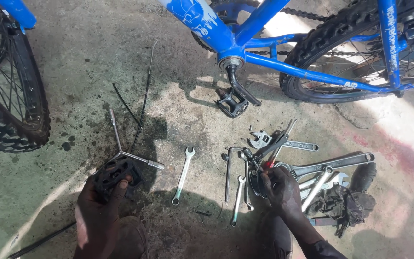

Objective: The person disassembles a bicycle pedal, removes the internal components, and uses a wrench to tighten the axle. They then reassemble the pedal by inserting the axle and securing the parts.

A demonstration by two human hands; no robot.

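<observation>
Our left hand point(97, 211) clenches a black plastic bicycle pedal point(113, 173) above the concrete floor point(73, 72); it looks light, stiff and greasy, best gripped across its toothed cage. Our right hand point(280, 191) seems closed on a red-handled tool point(270, 162) in the pile of steel spanners point(312, 175).

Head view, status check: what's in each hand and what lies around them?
Left hand grips black pedal. Right hand in tool pile, fingers on red-handled tool. Combination wrench and three-way wrench lie between.
</observation>
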